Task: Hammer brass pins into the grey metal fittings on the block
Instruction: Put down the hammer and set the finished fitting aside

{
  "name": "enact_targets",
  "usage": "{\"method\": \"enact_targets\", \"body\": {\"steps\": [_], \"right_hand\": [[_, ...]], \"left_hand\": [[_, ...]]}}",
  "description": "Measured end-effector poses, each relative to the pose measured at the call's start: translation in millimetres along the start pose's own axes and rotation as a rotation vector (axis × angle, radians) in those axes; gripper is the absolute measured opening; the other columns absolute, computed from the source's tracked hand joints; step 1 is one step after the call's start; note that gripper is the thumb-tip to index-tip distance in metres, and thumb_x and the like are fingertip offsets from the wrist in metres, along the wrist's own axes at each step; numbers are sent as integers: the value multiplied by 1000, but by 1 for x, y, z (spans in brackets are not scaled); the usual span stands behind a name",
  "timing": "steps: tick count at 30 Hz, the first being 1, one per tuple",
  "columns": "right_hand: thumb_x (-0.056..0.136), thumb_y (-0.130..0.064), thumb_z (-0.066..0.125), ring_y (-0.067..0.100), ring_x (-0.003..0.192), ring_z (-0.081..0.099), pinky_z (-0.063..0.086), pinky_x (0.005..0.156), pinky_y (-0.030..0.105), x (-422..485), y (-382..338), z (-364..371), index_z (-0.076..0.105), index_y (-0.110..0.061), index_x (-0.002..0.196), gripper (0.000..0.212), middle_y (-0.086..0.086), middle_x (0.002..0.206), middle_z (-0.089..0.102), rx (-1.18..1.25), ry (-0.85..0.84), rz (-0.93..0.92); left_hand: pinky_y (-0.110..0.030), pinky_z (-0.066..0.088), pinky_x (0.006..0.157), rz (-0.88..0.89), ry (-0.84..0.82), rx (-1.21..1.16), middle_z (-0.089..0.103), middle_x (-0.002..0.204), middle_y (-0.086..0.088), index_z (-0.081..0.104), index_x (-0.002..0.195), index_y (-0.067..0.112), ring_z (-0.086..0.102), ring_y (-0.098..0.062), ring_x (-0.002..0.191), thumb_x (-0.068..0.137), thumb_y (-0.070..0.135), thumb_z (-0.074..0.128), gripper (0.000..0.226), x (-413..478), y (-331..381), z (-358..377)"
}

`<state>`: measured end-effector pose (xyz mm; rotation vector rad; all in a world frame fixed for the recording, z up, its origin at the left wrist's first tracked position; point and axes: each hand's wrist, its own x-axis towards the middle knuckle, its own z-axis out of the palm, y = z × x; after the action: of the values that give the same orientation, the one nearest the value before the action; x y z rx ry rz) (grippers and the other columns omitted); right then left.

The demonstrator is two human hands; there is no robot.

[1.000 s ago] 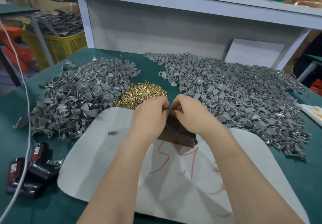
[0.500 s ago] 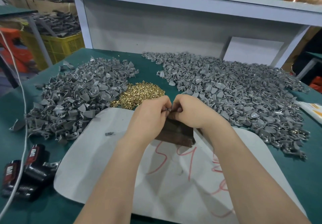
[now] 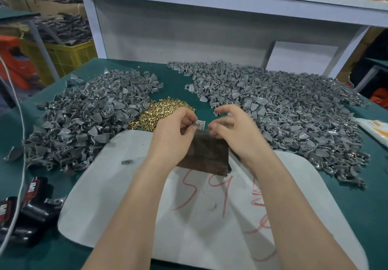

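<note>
Grey fitting [image 3: 199,123] was pinched between the thumb and fingertips of my left hand [image 3: 174,132], held just above the far edge of the dark brown block [image 3: 206,156]. A brass-coloured pin appeared to be seated in it, but this was too small to confirm. My right hand [image 3: 233,132] was just beside the fitting, fingers loosely curled and gripping nothing; I could not tell whether the fingertips touched the block. The block lay on a white sheet [image 3: 136,206] marked with red scrawl, on the green table cover [image 3: 369,211]. Loose brass pins [image 3: 165,112] were heaped just beyond my left hand, between the left pile of fittings [image 3: 84,118] and the larger right pile of fittings [image 3: 283,110]. One stray fitting [image 3: 127,162] lay on the sheet. Black red-labelled objects [image 3: 31,202] sat at the near left, with a white cable [image 3: 20,143] across them.
</note>
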<state>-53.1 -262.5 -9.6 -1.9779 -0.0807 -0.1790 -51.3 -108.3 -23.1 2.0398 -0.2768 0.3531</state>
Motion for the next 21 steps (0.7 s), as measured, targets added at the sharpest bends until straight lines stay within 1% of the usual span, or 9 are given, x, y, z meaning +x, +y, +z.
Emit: {"method": "enact_targets", "body": {"steps": [3, 4, 5, 7, 9, 11, 15, 18, 21], "right_hand": [[88, -6, 62, 16, 85, 68, 52, 88, 44, -1, -2, 4, 49, -24, 109, 31, -2, 86, 68, -3, -10, -32], [87, -6, 62, 18, 87, 67, 52, 89, 44, -1, -2, 4, 49, -23, 111, 32, -3, 86, 67, -19, -3, -48], [87, -5, 61, 19, 89, 66, 52, 89, 44, -2, -3, 5, 50, -23, 112, 33, -3, 86, 66, -37, 6, -64], [87, -3, 60, 17, 89, 64, 51, 89, 42, -3, -4, 5, 51, -23, 112, 33, -5, 84, 64, -50, 26, -94], [87, -2, 60, 14, 86, 63, 52, 88, 39, -4, -5, 4, 52, -24, 112, 35, -7, 84, 63, -61, 37, -127], [86, 0, 59, 14, 85, 63, 51, 88, 37, -4, -7, 4, 52, -24, 113, 37, -7, 85, 63, -69, 42, -159], [86, 9, 53, 18, 89, 64, 49, 91, 41, -5, -8, 6, 51, -19, 113, 39, 0, 89, 66, -27, 54, -192], [86, 9, 53, 17, 90, 64, 51, 91, 40, -6, -9, 7, 52, -19, 111, 37, 2, 90, 66, 24, 65, -173], [85, 3, 58, 14, 88, 65, 52, 89, 36, -6, -9, 10, 54, -19, 109, 33, 1, 90, 66, 62, 75, -142]], "left_hand": [[-5, 46, 74, 20, -43, -28, 63, 85, 14, 60, 91, 24, 63, -3, 84, 87, 6, 63, 19, -1, 3, 2], [-5, 47, 76, 18, -63, -54, 64, 88, 14, 61, 93, 25, 64, -2, 86, 87, 6, 64, 20, -2, 3, 2], [-8, 49, 80, 11, -84, -94, 66, 90, 13, 62, 94, 26, 65, -2, 89, 86, 8, 65, 20, -2, 4, 2], [-24, 53, 89, -10, -113, -182, 69, 93, 8, 64, 92, 27, 67, -6, 92, 87, 12, 65, 16, -1, 5, 2], [-39, 54, 91, -31, -124, -263, 71, 93, 2, 65, 89, 24, 69, -13, 90, 91, 12, 61, 12, -1, 8, 2], [-43, 54, 90, -57, -113, -314, 70, 94, -2, 63, 88, 23, 69, -17, 89, 92, 8, 58, 16, -1, 9, 2], [-31, 53, 91, -102, -112, -335, 67, 99, -1, 60, 97, 22, 65, -19, 100, 88, 6, 63, 19, -1, 10, 3], [-27, 52, 90, -83, -116, -342, 68, 93, 5, 65, 100, 17, 65, -12, 94, 88, 3, 63, 19, -1, 11, 2], [-18, 51, 86, -52, -98, -311, 68, 89, 10, 67, 93, 20, 65, -4, 89, 88, 3, 63, 18, -1, 12, 3]]}}
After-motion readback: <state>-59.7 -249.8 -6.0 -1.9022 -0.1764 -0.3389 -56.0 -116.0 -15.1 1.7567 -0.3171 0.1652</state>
